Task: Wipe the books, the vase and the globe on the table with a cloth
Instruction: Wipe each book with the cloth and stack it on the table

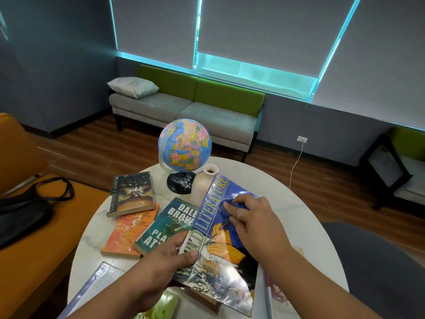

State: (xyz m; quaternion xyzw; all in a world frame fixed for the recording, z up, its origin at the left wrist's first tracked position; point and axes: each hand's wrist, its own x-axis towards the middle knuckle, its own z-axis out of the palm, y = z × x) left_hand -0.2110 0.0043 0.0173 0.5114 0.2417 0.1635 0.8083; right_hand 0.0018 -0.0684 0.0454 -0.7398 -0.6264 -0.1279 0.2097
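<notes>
Cloth (232, 202) sits bunched under near-flat fingers of right hand (255, 224) on glossy cover of World Literature book (220, 268), which left hand (161, 256) pinches by spine edge, tilted above table (299, 217), so best bet is long overlapping strokes out to corners with left grip firm

One globe (184, 143), folks, and one vase (203, 183) stood just right of its base! In front of the globe lay four books face up: a dark paperback (131, 194), an orange book (128, 231), a teal paperback (167, 224) and the World Literature book (218, 249), with edges of at least three further books (99, 282) nearer still. One blue cloth (234, 204) and two hands, left hand (161, 261) and right hand (255, 224), showed there too.
</notes>
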